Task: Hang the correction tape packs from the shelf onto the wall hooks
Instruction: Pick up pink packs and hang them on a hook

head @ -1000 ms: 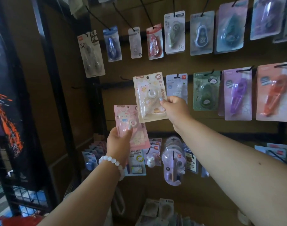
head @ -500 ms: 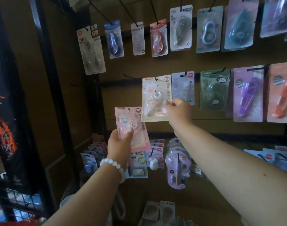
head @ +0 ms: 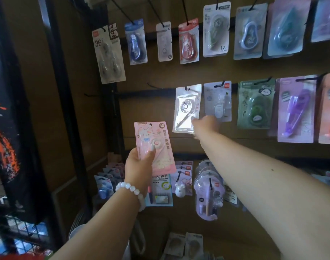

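I see the brown wall panel (head: 151,109) mostly stocked. The glare-washed pale blister pack (head: 186,109) sits on its hook at 12 o'clock, right hand (head: 205,124) pinching its lower corner. Left hand (head: 139,164) grips the pink cat-print pack (head: 154,145), unhung, at 9 o'clock.

I see a brown wall panel (head: 145,113) crossed by black rails, its hooks (head: 153,86) carrying rows of carded correction tape packs (head: 188,42). One glare-washed pack (head: 185,109) hangs on a middle-row hook beside a pale pack (head: 217,101). Lower down, more packs (head: 207,196) crowd the bottom hooks.
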